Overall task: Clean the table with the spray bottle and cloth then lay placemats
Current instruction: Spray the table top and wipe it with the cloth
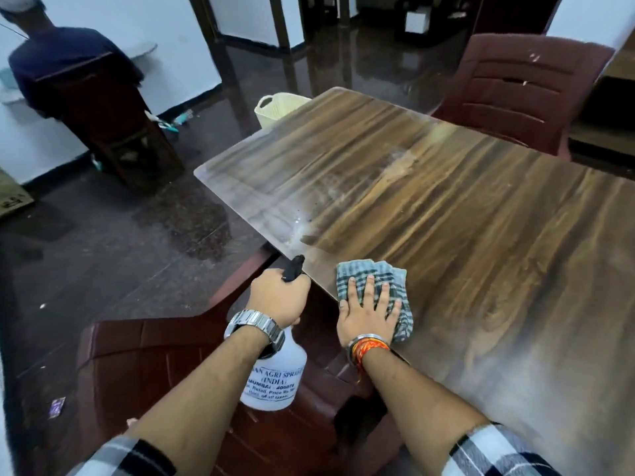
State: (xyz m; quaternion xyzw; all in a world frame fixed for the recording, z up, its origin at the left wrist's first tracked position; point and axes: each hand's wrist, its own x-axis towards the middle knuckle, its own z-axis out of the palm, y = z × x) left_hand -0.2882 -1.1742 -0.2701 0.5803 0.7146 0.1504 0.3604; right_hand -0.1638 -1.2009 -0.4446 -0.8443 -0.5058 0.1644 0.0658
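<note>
Wood-grain table (446,218) has a wet misted patch near its left edge. Left hand (280,297) is gripping the white spray bottle (275,376) off the table edge, above a maroon chair (144,365). Right hand (369,310) is flat, fingers spread, pressing the checked cloth (388,280) at the near table edge.

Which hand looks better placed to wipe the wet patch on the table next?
Right. The right hand lies flat on the cloth on the table; the left hand is busy gripping the spray bottle.
</note>
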